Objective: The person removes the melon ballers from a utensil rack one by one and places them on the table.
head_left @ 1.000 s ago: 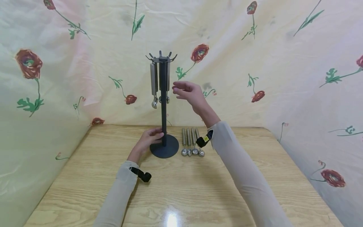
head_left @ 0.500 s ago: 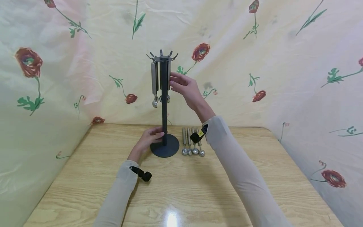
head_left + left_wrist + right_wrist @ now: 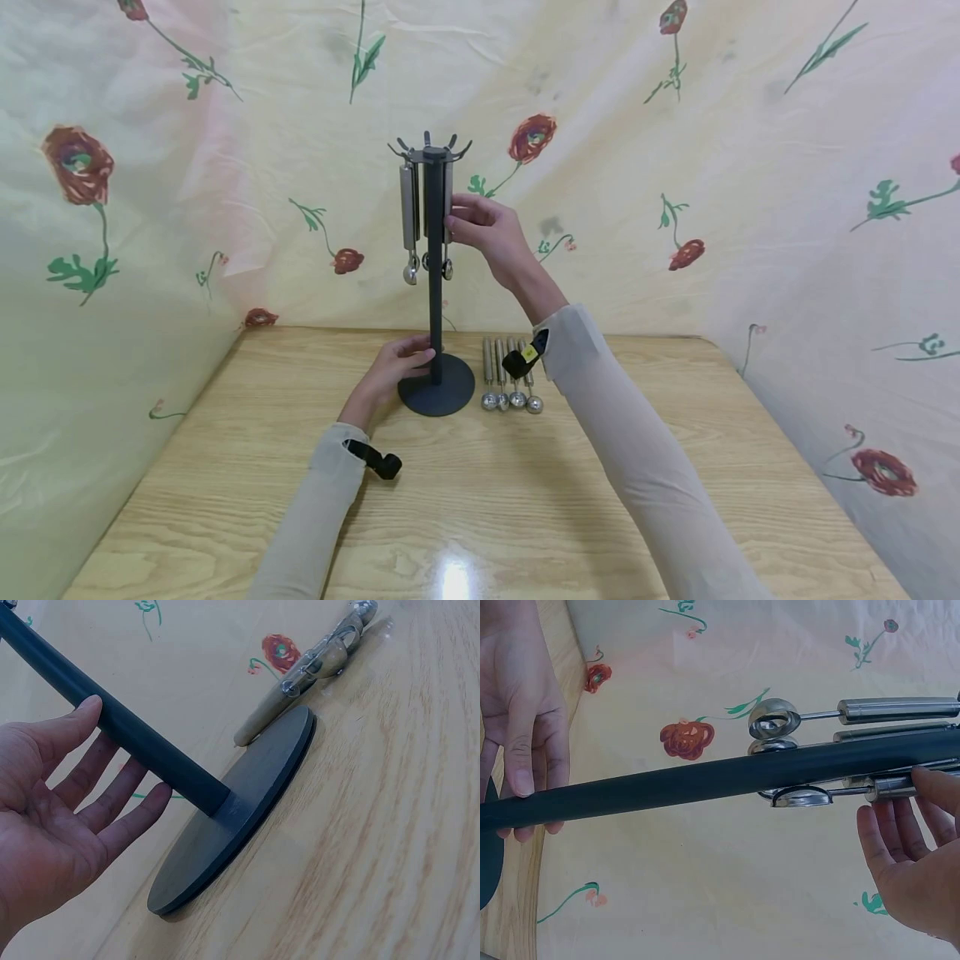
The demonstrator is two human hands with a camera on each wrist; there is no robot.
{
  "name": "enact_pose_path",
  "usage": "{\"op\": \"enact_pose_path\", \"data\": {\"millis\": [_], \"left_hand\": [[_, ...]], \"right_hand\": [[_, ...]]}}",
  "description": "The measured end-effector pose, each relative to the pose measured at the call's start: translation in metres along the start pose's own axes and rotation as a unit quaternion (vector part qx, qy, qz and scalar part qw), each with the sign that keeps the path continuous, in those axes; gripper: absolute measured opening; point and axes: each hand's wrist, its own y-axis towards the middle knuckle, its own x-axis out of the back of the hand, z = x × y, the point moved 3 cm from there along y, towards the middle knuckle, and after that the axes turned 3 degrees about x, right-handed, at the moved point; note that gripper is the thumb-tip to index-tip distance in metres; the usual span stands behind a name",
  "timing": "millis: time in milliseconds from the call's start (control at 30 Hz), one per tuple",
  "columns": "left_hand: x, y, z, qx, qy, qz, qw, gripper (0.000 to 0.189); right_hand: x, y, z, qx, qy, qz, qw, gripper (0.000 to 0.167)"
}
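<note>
A dark metal utensil stand [image 3: 434, 300] stands upright on its round base, curved hooks at the top. My left hand [image 3: 401, 362] holds its pole low down; in the left wrist view the thumb lies in front of the pole [image 3: 150, 742] and the fingers behind. Steel scoops with thick handles hang from the hooks. My right hand [image 3: 491, 233] pinches the handle of the scoop [image 3: 802, 797] on the right side, thumb on one side and fingertips on the other. Another hanging scoop [image 3: 409, 221] is on the left; others are partly hidden by the pole.
Several similar steel scoops [image 3: 502, 375] lie side by side on the wooden table [image 3: 465, 483], just right of the base. A flowered cloth [image 3: 600, 167] hangs behind and along both sides of the table.
My right hand has moved left and slightly up to the hanging scoop and now pinches its handle. That scoop's bowl has shifted slightly. My left hand keeps its place on the pole.
</note>
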Motion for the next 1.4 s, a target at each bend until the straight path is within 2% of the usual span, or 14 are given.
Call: {"op": "enact_pose_path", "data": {"millis": [367,967,1400], "left_hand": [[0.000,0.000,0.001,0.004,-0.002,0.001,1.0000,0.043],[0.000,-0.001,0.000,-0.004,-0.002,0.002,1.0000,0.044],[-0.001,-0.001,-0.001,-0.002,-0.007,-0.001,1.0000,0.043]], "right_hand": [[0.004,-0.004,0.004,-0.014,-0.009,-0.005,0.9998,0.034],[0.007,-0.009,0.013,-0.014,-0.012,-0.012,0.9998,0.035],[0.006,-0.004,0.018,-0.011,-0.004,-0.058,0.9982,0.037]]}}
